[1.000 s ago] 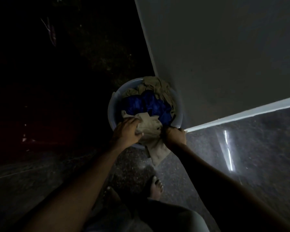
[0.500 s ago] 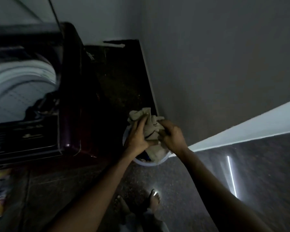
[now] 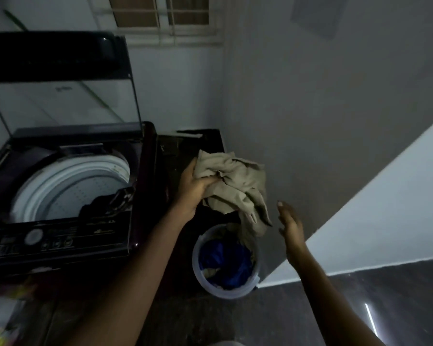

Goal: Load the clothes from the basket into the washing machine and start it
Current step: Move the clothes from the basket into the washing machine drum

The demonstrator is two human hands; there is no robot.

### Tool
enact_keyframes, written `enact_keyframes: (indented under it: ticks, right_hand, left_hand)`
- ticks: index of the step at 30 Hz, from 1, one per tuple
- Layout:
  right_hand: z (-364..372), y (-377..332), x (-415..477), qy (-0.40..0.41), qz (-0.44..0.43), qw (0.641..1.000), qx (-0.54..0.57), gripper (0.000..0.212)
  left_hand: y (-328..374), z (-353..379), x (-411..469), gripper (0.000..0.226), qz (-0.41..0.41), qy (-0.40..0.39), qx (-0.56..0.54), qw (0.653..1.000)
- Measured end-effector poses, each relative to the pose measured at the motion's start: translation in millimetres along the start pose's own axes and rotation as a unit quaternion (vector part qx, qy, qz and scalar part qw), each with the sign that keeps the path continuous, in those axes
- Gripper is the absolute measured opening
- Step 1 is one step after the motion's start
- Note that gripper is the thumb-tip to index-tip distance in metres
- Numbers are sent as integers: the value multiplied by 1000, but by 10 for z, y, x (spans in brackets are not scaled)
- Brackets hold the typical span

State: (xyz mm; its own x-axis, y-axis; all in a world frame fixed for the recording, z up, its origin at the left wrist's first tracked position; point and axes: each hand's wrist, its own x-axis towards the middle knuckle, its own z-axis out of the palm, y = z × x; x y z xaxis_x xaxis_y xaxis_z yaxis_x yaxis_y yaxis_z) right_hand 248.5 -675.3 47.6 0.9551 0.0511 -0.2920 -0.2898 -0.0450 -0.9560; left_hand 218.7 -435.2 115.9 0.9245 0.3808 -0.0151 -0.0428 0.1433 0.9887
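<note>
Setting: home laundry corner, dimly lit.
Appliance: top-loading washing machine (image 3: 68,196), lid (image 3: 58,78) raised, drum exposed, control panel (image 3: 48,240) at front.
Container: round plastic basket (image 3: 195,260) of clothes (image 3: 225,260) on the dark floor (image 3: 360,308) beside it.
Structure: plain painted walls (image 3: 310,108); barred window (image 3: 165,18) above.

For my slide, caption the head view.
Left hand holds beige garment above laundry basket beside open washing machine, right hand free.
</note>
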Motion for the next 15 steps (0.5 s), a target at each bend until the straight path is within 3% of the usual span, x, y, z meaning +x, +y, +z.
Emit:
enact_keyframes:
  ticks: [2, 4, 9, 11, 13, 15]
  right_hand:
    - [170, -61, -45, -44, 88, 992, 82, 33]
    - [342, -91, -55, -124, 171, 957, 201, 47]
    - [608, -392, 0, -190, 190, 890, 369, 69]
    - [744, -587, 6, -224, 124, 913, 317, 62]
    - [902, -695, 1, -214, -2, 964, 157, 54]
    - [1044, -705, -48, -173, -110, 979, -12, 46]
  left_hand:
    - [95, -48, -6, 44, -3, -16, -56, 998]
    - [131, -87, -35, 42, -7, -13, -81, 997]
    - [-16, -150, -128, 41, 1, 2, 52, 999]
    - [-117, -133, -155, 42, 9, -5, 96, 995]
    - [-178, -68, -173, 47, 18, -4, 121, 992]
    - [-154, -6, -185, 50, 11, -12, 119, 993]
